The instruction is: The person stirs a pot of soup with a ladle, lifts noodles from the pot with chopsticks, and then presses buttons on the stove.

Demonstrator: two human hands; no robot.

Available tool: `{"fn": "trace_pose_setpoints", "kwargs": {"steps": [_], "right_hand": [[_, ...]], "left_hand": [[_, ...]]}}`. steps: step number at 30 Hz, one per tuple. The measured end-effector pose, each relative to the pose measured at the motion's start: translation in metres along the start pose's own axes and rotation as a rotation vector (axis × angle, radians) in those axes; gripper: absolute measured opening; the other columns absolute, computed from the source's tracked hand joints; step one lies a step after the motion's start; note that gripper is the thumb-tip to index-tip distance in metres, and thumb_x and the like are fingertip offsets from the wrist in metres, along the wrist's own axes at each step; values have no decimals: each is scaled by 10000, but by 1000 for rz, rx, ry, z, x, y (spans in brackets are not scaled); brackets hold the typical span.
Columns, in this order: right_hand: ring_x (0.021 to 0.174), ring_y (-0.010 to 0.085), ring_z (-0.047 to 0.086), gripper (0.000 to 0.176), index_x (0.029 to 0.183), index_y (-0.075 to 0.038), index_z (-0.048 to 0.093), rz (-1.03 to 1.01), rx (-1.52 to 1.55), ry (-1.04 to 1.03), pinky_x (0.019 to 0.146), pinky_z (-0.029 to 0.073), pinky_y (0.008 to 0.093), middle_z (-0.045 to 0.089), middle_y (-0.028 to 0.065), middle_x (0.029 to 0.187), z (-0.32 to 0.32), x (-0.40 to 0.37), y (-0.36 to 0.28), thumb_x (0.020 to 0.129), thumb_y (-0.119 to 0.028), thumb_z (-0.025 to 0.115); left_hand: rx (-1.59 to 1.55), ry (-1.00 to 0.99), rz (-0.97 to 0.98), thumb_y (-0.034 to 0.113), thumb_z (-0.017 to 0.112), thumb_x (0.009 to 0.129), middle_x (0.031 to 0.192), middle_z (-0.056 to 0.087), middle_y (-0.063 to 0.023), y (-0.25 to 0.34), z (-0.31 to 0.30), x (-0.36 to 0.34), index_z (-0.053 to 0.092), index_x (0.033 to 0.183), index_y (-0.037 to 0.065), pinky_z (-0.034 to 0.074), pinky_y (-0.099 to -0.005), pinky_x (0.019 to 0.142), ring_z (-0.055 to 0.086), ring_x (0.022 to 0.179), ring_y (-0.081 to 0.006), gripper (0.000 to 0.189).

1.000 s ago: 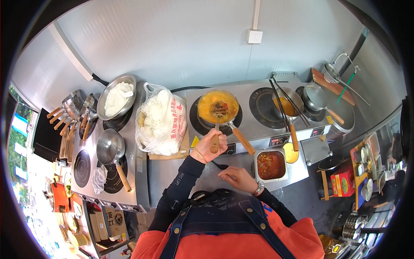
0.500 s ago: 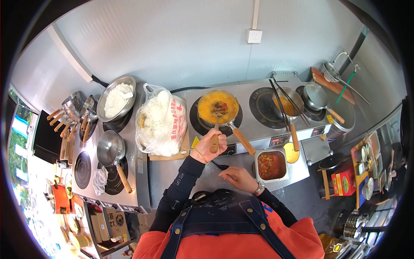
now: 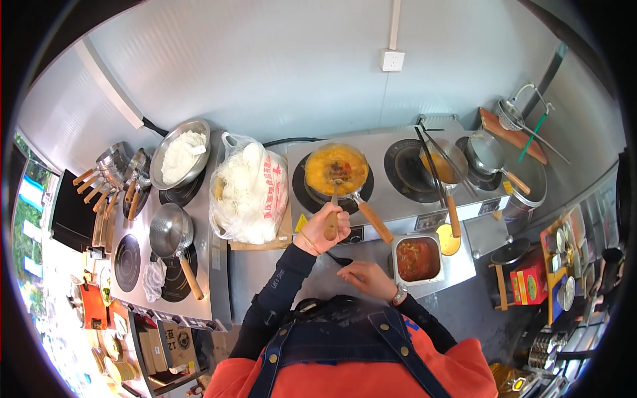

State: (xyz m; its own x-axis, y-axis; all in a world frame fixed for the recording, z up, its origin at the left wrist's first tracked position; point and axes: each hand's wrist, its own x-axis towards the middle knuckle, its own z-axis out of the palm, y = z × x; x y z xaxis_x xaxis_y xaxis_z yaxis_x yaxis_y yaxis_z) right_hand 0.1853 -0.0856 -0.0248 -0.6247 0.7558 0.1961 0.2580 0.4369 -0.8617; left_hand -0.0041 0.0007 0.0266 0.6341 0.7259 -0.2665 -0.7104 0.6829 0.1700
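Apparently, stirring was in hand: over the far hob [image 3: 298, 189], the pan [image 3: 375, 223] was worked with a spoon [image 3: 335, 196], gripped by the left hand [image 3: 324, 229], fingers closed. The right hand [image 3: 369, 278] was loosely curled near a black utensil [image 3: 340, 261], any hold unclear. A steady grip seemed called for.

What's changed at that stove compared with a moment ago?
Very little: everything sits slightly lower in the picture, likely a camera tilt. Nothing was grasped or released. The left hand still grips the wooden-handled utensil in the pan; the right hand stays beside the metal tub.
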Motion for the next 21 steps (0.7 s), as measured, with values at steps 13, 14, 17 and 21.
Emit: {"fn": "trace_pose_setpoints", "kwargs": {"steps": [13, 14, 17, 21], "right_hand": [[736, 294, 607, 129, 964, -88, 636, -6, 0, -13, 640, 476, 368, 603, 100, 801, 0, 3, -4, 857, -87, 565], [733, 294, 607, 131, 966, -88, 636, -13, 0, 0, 638, 476, 367, 601, 100, 796, 0, 3, -4, 855, -85, 566], [738, 295, 607, 129, 962, -86, 637, -2, -3, -14, 643, 478, 367, 605, 101, 801, 1, 1, -3, 854, -83, 566], [745, 293, 609, 130, 963, -84, 637, 5, 14, -23, 650, 479, 367, 608, 98, 806, 0, 2, -2, 854, -84, 567]], "left_hand": [[-29, -65, -29, 135, 483, 899, 713, 389, 14, 4, -2, 2, 407, 766, 79, 417, -246, 672, 455, 664, -105, 163], [-32, -63, -32, 135, 483, 899, 713, 389, 14, 4, -3, 3, 407, 766, 79, 417, -246, 672, 455, 664, -105, 163], [-16, -45, -14, 134, 482, 900, 716, 392, 14, 4, -6, 4, 409, 761, 78, 417, -246, 673, 455, 666, -104, 167], [-29, -46, -16, 136, 483, 901, 718, 402, 12, 5, -7, 4, 416, 764, 77, 418, -247, 671, 457, 669, -103, 164]]}}
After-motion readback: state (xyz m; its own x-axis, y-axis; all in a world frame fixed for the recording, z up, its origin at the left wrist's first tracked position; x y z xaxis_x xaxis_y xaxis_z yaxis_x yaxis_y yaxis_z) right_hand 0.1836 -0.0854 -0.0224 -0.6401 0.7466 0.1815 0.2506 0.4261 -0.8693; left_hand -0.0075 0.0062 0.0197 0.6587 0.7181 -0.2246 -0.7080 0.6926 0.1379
